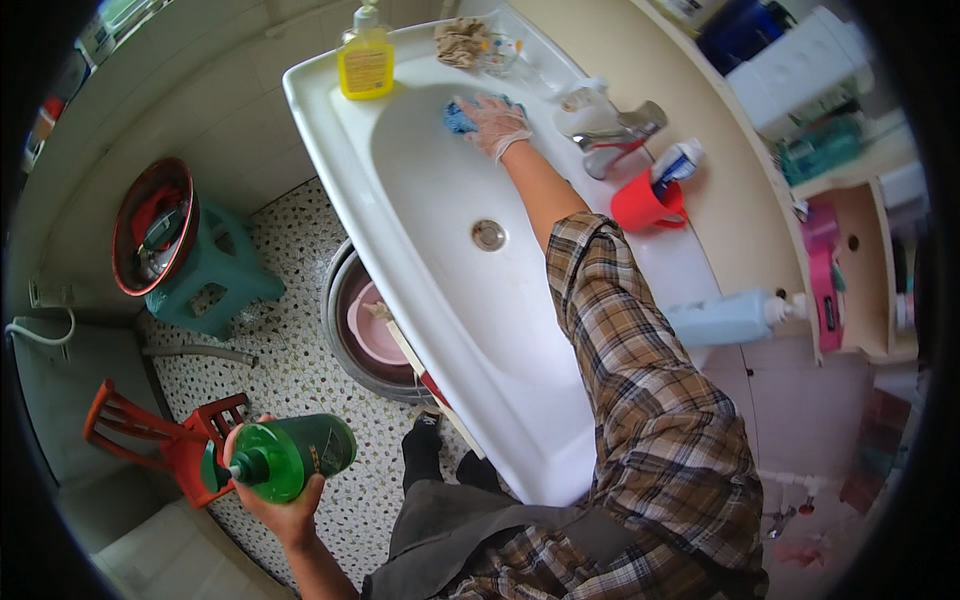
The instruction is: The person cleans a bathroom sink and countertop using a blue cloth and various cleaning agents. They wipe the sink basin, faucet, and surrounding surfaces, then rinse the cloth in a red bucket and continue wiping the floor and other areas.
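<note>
My right hand (495, 126), in a clear disposable glove, presses on a blue cloth (457, 118) against the inner wall of the white washbasin (420, 217). Part of the cloth is hidden beneath the fingers. Left of the basin, over the floor, my left hand (281, 499) is closed around a green pump bottle (300, 454), tilted with its pump towards the left. A round metal drain (488, 235) lies in the basin's bottom. Beside the basin's back rim stands a chrome faucet (619, 131).
A yellow soap bottle (366, 64), crumpled brown cloth (460, 42), red cup (646, 201) and light-blue bottle (720, 318) stand around the rim. Below left are a metal tub (337, 360), a teal stool (217, 277) bearing a red-rimmed basin (187, 247), and a red chair (176, 454).
</note>
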